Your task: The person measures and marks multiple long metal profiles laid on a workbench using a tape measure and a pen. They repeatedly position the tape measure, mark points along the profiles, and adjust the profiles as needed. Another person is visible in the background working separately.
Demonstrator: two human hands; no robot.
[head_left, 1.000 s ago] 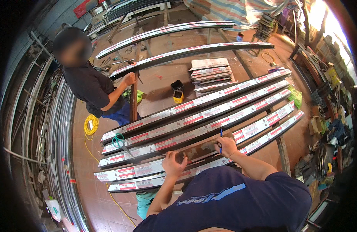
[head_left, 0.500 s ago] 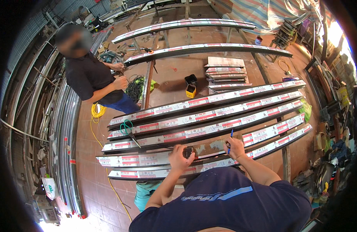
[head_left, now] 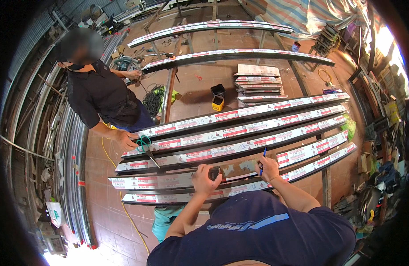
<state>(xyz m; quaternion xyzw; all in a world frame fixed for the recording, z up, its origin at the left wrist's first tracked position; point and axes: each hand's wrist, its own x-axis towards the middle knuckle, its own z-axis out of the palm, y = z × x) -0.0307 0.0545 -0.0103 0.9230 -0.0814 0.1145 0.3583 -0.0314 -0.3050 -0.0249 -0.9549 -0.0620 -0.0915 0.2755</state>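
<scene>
My left hand (head_left: 203, 181) is closed around a dark, compact thing that looks like a tape measure (head_left: 216, 172), held over the second-nearest profile. My right hand (head_left: 269, 169) grips a blue pen (head_left: 265, 153), its fingers down at the same profile. This long profile (head_left: 147, 182) has white and red printed film; between my hands a brownish, patchy stretch shows without that film. Scissors (head_left: 144, 144) with green handles lie open across the farther profiles, and a co-worker's hand (head_left: 125, 140) is at their handles.
The co-worker (head_left: 102, 93) stands at the far left. Several filmed profiles (head_left: 240, 116) lie side by side before me. Beyond are a stack of short pieces (head_left: 258, 80), a yellow-and-black container (head_left: 218, 102) and two more long profiles. A yellow cable (head_left: 135, 226) runs along the floor.
The co-worker has leaned nearer and brought one hand down to the scissors' handles. My hands have kept almost the same place and hold.
</scene>
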